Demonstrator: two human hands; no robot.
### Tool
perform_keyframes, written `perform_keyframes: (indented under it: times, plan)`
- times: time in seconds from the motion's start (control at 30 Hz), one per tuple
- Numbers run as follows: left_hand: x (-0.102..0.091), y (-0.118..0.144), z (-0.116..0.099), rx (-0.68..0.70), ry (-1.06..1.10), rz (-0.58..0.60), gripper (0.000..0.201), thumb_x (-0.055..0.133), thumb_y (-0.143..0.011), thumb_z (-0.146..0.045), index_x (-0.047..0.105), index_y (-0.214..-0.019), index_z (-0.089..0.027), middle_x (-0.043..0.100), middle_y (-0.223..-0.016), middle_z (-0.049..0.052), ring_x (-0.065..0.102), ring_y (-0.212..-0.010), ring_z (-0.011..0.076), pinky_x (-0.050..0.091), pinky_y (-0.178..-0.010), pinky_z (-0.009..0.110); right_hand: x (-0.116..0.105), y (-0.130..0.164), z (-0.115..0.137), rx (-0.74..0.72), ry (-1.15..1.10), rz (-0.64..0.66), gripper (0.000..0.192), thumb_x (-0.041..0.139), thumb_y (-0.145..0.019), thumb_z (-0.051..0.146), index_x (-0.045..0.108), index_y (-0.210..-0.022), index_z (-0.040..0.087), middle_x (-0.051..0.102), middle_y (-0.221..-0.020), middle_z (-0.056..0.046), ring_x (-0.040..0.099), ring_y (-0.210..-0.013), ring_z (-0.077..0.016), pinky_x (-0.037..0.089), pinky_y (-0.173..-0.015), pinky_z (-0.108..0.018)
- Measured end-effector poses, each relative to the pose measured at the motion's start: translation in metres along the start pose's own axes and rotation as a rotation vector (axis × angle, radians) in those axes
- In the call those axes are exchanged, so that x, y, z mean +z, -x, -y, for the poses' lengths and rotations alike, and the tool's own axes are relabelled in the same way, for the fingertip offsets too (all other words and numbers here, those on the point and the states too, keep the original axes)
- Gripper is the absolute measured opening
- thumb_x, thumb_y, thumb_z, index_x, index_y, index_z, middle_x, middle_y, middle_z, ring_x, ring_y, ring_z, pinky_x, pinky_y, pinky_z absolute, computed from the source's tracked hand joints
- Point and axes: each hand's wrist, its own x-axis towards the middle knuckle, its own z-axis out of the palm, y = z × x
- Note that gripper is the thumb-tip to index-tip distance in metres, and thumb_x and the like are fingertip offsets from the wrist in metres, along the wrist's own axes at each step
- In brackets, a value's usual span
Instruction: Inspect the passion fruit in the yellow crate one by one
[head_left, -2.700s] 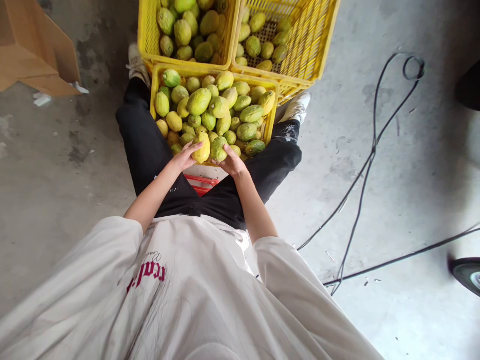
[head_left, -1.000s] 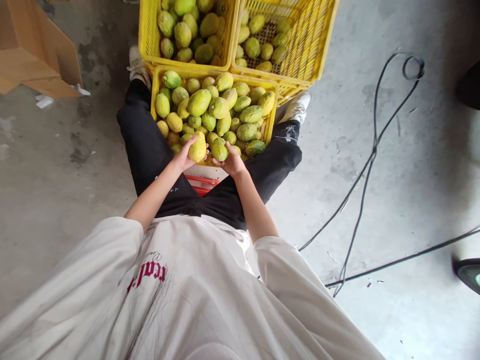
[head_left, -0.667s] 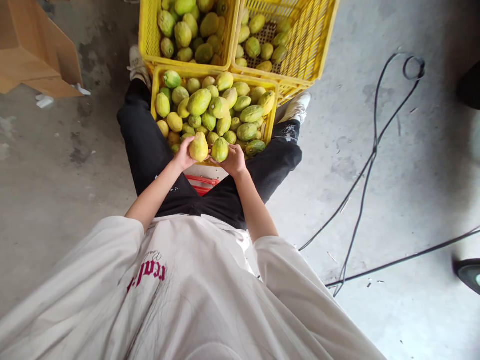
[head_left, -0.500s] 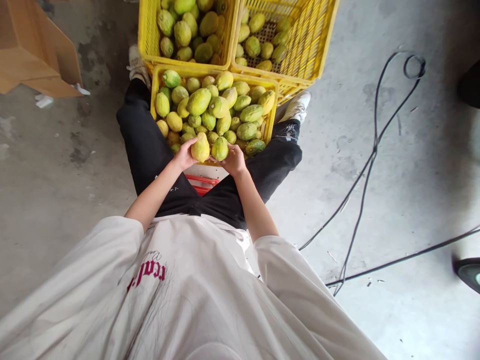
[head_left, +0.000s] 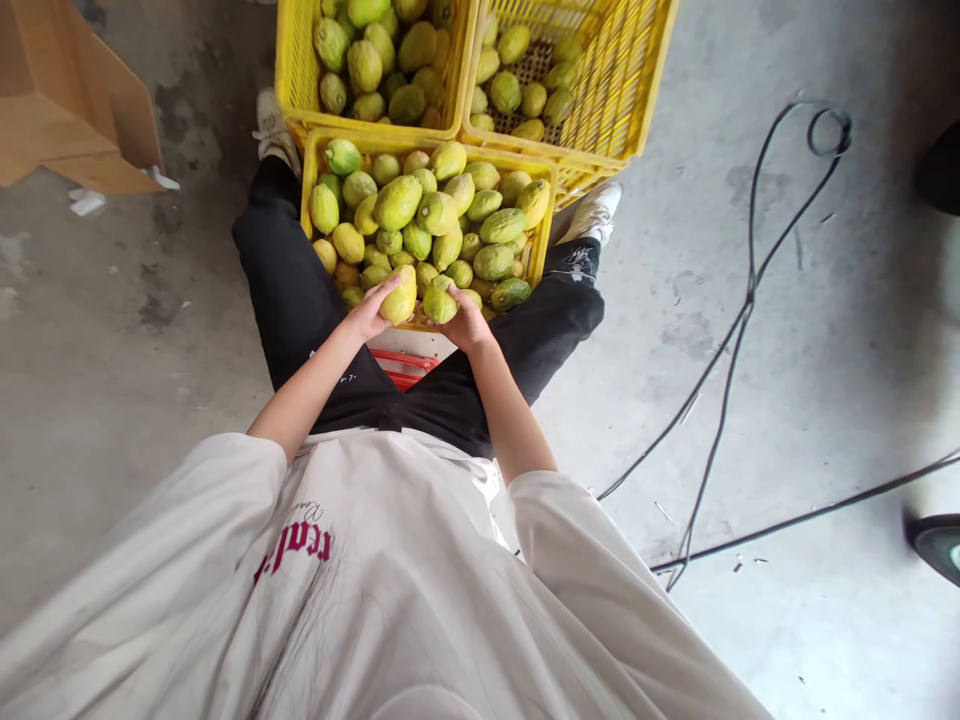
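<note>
My left hand (head_left: pixel 371 311) is wrapped round a yellow, pear-shaped fruit (head_left: pixel 400 297). In my right hand (head_left: pixel 466 319) is a greener oval fruit (head_left: pixel 439 300), gripped with the thumb on its upper side. The two fruits are side by side with a small gap between them, over the near edge of a yellow plastic crate (head_left: pixel 309 190). Heaped in that crate are many yellow-green oval fruits (head_left: pixel 398 203), papaya-like in look. Some of my fingers are hidden beneath the held fruits.
Two more yellow crates stand beyond, a left one (head_left: pixel 285 70) well filled and a right one (head_left: pixel 645 80) with fewer fruits. My legs straddle the near crate. A cardboard box (head_left: pixel 82 110) lies left; a black cable (head_left: pixel 739 330) runs over the concrete floor at right.
Both held fruits have turned in my hands. The yellow one has tilted and shifted slightly left; my right thumb now shows on top of the greener one.
</note>
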Motion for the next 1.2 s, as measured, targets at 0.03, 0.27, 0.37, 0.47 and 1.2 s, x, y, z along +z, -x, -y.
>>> perform_keyframes:
  times: [0.03, 0.27, 0.37, 0.47, 1.2]
  plan:
    - [0.0, -0.001, 0.0, -0.005, 0.003, -0.006, 0.025, 0.083, -0.121, -0.038, 0.085, -0.142, -0.024, 0.094, -0.123, 0.011, 0.098, -0.115, 0.0331, 0.081, -0.106, 0.045, -0.001, -0.001, 0.0, -0.003, -0.004, -0.017, 0.018, 0.058, -0.131, 0.03, 0.075, -0.125, 0.028, 0.086, -0.096, -0.002, 0.09, -0.107, -0.0253, 0.076, -0.083, -0.031]
    - [0.001, -0.003, 0.003, -0.078, -0.003, 0.002, 0.036, 0.07, -0.13, -0.046, 0.084, -0.152, -0.021, 0.096, -0.122, 0.014, 0.1, -0.119, 0.0366, 0.082, -0.112, 0.051, -0.015, -0.012, -0.003, -0.04, -0.006, -0.035, 0.013, 0.075, -0.124, 0.044, 0.073, -0.123, 0.031, 0.088, -0.107, -0.003, 0.09, -0.12, -0.0295, 0.081, -0.102, -0.044]
    - [0.002, -0.004, 0.001, -0.116, -0.032, -0.018, 0.047, 0.07, -0.129, -0.058, 0.083, -0.158, -0.022, 0.096, -0.122, 0.014, 0.1, -0.119, 0.0381, 0.083, -0.111, 0.051, -0.019, -0.016, -0.004, -0.024, 0.0, 0.022, 0.019, 0.067, -0.122, 0.047, 0.074, -0.127, 0.03, 0.09, -0.111, -0.006, 0.091, -0.128, -0.0341, 0.081, -0.108, -0.051]
    - [0.005, -0.002, -0.003, -0.096, 0.022, -0.009, 0.051, 0.069, -0.128, -0.058, 0.083, -0.162, -0.023, 0.096, -0.123, 0.015, 0.099, -0.125, 0.0409, 0.084, -0.111, 0.052, -0.019, -0.017, -0.004, -0.038, -0.012, 0.074, 0.027, 0.065, -0.113, 0.048, 0.074, -0.132, 0.03, 0.093, -0.12, -0.009, 0.09, -0.139, -0.0405, 0.081, -0.113, -0.06]
    - [0.011, 0.007, -0.007, 0.009, 0.114, -0.03, 0.039, 0.074, -0.128, -0.049, 0.082, -0.151, -0.018, 0.096, -0.129, 0.014, 0.097, -0.131, 0.0311, 0.082, -0.108, 0.037, -0.014, -0.013, -0.002, -0.049, -0.013, -0.055, 0.025, 0.089, -0.117, 0.048, 0.068, -0.117, 0.033, 0.087, -0.102, 0.001, 0.09, -0.112, -0.0297, 0.078, -0.089, -0.042]
